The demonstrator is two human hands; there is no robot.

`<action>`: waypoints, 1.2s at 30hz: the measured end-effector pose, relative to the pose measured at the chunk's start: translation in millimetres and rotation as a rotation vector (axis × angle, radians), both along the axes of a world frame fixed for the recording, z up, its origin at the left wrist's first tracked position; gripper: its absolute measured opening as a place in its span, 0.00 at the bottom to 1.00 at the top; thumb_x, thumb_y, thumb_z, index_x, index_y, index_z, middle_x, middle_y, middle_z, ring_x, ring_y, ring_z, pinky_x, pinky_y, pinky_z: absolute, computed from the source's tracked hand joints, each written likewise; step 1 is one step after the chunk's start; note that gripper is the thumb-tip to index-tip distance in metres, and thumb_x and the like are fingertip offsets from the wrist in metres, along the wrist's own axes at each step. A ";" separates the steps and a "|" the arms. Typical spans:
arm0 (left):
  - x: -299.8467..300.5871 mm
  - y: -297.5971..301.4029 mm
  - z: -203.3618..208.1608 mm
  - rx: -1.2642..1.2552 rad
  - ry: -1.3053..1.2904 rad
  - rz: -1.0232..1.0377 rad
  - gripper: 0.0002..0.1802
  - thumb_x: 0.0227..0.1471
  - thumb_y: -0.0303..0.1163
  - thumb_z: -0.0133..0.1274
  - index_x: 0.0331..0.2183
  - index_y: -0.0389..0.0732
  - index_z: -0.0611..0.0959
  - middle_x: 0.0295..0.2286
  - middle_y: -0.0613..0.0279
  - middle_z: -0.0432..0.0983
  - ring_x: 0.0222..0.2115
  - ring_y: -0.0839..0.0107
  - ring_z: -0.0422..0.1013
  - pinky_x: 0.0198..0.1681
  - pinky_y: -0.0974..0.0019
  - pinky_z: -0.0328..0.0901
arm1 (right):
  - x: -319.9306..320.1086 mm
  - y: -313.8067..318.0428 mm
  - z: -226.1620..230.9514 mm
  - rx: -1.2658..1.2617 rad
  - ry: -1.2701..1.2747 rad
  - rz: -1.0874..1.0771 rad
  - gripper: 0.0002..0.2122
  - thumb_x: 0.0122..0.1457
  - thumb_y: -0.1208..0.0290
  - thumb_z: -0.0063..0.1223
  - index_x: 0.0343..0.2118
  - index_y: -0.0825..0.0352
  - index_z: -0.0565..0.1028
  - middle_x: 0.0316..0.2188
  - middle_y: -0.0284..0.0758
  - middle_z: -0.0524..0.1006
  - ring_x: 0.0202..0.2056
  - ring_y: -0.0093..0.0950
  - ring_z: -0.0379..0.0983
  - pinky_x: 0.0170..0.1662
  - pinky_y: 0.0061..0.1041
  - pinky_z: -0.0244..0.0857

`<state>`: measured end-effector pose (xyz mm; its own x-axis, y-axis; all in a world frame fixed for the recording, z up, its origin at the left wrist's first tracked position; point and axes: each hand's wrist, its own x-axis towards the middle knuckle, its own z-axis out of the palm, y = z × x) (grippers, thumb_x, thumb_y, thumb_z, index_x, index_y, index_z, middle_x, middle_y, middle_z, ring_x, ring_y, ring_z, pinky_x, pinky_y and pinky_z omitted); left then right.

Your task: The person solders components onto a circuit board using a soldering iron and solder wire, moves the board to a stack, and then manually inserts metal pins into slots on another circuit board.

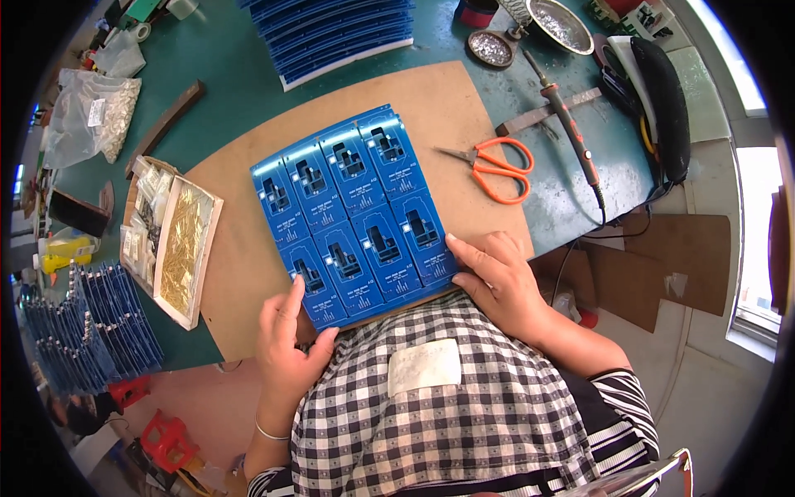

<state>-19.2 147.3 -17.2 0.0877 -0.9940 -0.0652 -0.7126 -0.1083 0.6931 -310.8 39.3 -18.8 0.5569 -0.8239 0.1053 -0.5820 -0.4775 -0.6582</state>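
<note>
A blue circuit board panel (358, 217) with rows of dark cutouts lies on a brown fibreboard sheet (228, 248), close against my checked apron. Its far edge looks layered, so more than one panel may be stacked there. My left hand (286, 335) grips the near left corner, fingers on the left side and thumb on the near edge. At the lower right side, my right hand (497, 277) holds the edge between thumb and fingers. Orange-handled scissors (503, 171) lie to the right of the panel, apart from both hands.
Stacked blue boards (339, 37) stand at the back; more boards (99, 327) stand at left. A box of brass-coloured pins (186, 248) sits left of the panel. On the right, a soldering iron (571, 132) rests on a metal bar, near a small dish (490, 49).
</note>
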 end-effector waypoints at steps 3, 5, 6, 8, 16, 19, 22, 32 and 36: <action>2.3 -0.3 3.6 0.014 0.001 -0.001 0.42 0.40 0.32 0.66 0.58 0.41 0.71 0.41 0.55 0.70 0.38 0.62 0.72 0.39 0.63 0.69 | 1.4 -2.8 4.9 0.055 0.036 -0.002 0.23 0.50 0.75 0.61 0.52 0.65 0.74 0.36 0.35 0.74 0.40 0.33 0.68 0.47 0.32 0.58; 3.4 -1.9 1.7 -0.027 0.081 0.003 0.42 0.40 0.30 0.66 0.58 0.39 0.70 0.39 0.60 0.69 0.31 0.73 0.69 0.33 0.71 0.66 | -0.2 -13.0 4.9 0.119 -0.121 -0.008 0.21 0.50 0.78 0.60 0.50 0.67 0.74 0.34 0.37 0.75 0.38 0.35 0.70 0.45 0.33 0.62; 3.5 -0.9 0.3 -0.026 0.081 0.001 0.42 0.40 0.30 0.66 0.58 0.39 0.70 0.39 0.60 0.69 0.31 0.73 0.69 0.33 0.71 0.66 | 1.1 -14.7 6.9 0.289 -0.147 -0.111 0.17 0.52 0.77 0.59 0.47 0.67 0.76 0.31 0.35 0.75 0.34 0.32 0.70 0.42 0.34 0.63; 3.5 1.0 -2.7 0.076 0.376 0.248 0.41 0.42 0.25 0.64 0.59 0.35 0.68 0.36 0.66 0.69 0.25 0.84 0.61 0.28 0.80 0.59 | 5.4 -22.1 9.9 0.297 -0.072 -0.098 0.17 0.53 0.74 0.59 0.47 0.66 0.76 0.30 0.34 0.76 0.34 0.32 0.70 0.42 0.32 0.60; 6.0 -9.2 -0.7 0.110 0.664 0.244 0.39 0.47 0.17 0.58 0.61 0.34 0.65 0.30 0.71 0.68 0.23 0.89 0.56 0.27 0.84 0.54 | 13.0 -21.2 20.2 0.259 -0.080 -0.112 0.16 0.55 0.72 0.58 0.48 0.63 0.77 0.25 0.28 0.74 0.32 0.26 0.69 0.44 0.29 0.54; 7.0 -17.0 8.9 0.064 0.720 0.236 0.38 0.48 0.16 0.57 0.61 0.33 0.64 0.30 0.72 0.67 0.23 0.89 0.57 0.27 0.85 0.55 | 15.8 -22.9 24.3 0.262 -0.114 -0.145 0.16 0.54 0.72 0.58 0.48 0.63 0.77 0.25 0.28 0.74 0.31 0.26 0.69 0.45 0.29 0.53; 4.3 -16.9 9.5 0.056 0.725 0.220 0.38 0.49 0.16 0.57 0.61 0.33 0.64 0.31 0.71 0.67 0.24 0.89 0.57 0.28 0.85 0.55 | 13.6 -21.5 18.8 0.141 -0.046 -0.128 0.16 0.54 0.73 0.58 0.48 0.63 0.77 0.26 0.28 0.74 0.30 0.26 0.69 0.45 0.30 0.52; 1.8 -0.6 -7.7 0.066 0.507 0.185 0.38 0.46 0.15 0.58 0.60 0.35 0.67 0.30 0.71 0.67 0.22 0.87 0.55 0.27 0.83 0.56 | 11.9 -5.2 2.2 0.151 0.033 -0.131 0.18 0.54 0.75 0.58 0.49 0.62 0.76 0.27 0.27 0.72 0.33 0.25 0.68 0.48 0.28 0.53; 1.5 0.9 -3.2 0.098 0.468 0.179 0.39 0.45 0.15 0.58 0.60 0.35 0.67 0.29 0.71 0.67 0.22 0.87 0.55 0.26 0.82 0.56 | 11.8 -5.9 5.4 0.140 0.056 -0.115 0.17 0.54 0.75 0.58 0.49 0.63 0.76 0.28 0.28 0.73 0.33 0.26 0.68 0.48 0.29 0.54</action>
<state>-17.8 148.1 -20.4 0.1952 -0.9532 -0.2309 -0.2925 -0.2813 0.9140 -299.0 33.4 -13.4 0.4602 -0.8868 -0.0429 -0.6648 -0.3122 -0.6786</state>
